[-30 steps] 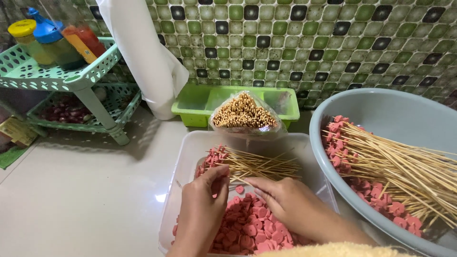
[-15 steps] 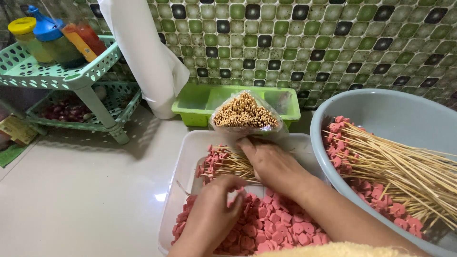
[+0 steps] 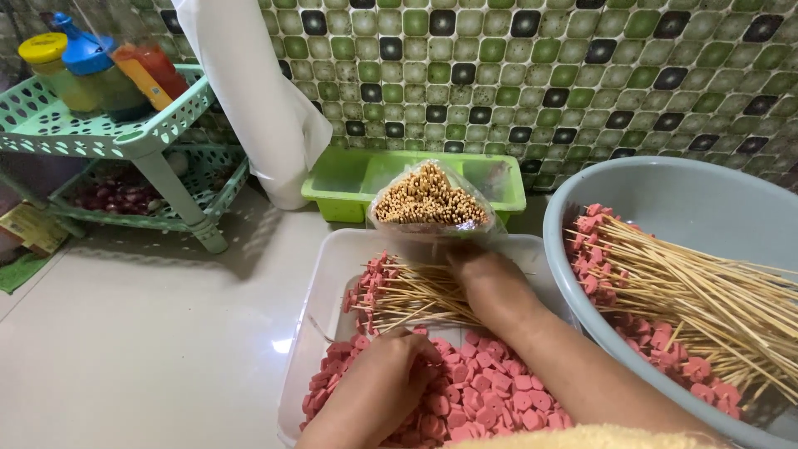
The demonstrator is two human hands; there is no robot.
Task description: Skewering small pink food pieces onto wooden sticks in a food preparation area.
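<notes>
My left hand (image 3: 386, 378) rests knuckles-up on a heap of pink sausage slices (image 3: 486, 391) in a white tray (image 3: 332, 274), its fingers curled into the pile. My right hand (image 3: 480, 274) reaches across the tray to the foot of a clear bag of bamboo skewers (image 3: 430, 199). Its fingertips are hidden under the bag. Between my hands lies a bundle of loaded skewers (image 3: 407, 293), with slices threaded on their left ends.
A grey basin (image 3: 665, 187) at the right holds many finished skewers (image 3: 706, 291). A green tub (image 3: 349, 179) stands behind the bag, against a tiled wall. At the left are a green plastic rack (image 3: 137, 137) with bottles and a white hanging bag (image 3: 258, 100).
My right hand has moved up from the slice pile, over the bundle, to the skewer bag. My left hand has slid down and settled on the slices.
</notes>
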